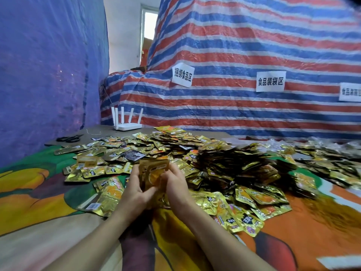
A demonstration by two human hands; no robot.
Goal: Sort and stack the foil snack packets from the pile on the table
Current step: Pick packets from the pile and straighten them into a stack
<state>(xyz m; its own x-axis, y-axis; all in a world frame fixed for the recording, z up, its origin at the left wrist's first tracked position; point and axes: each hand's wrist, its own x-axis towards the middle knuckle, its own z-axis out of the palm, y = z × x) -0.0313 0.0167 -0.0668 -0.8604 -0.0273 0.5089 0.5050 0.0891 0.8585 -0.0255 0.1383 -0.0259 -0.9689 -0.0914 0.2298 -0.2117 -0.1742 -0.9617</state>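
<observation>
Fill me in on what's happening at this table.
A person is sorting gold foil snack packets by hand. The left hand and right hand together grip a small upright stack of packets just above the cloth-covered table. Behind and to the right of it sprawls a large loose pile, not yet sorted. A pair of scissors and a white router sit near the table's far left edge.

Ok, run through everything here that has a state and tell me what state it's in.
left hand: gripping the stack
right hand: gripping the same stack
stack: upright between both hands
pile of packets: loose, spread out, unsorted
scissors: lying flat, untouched
router: antennas up
</observation>
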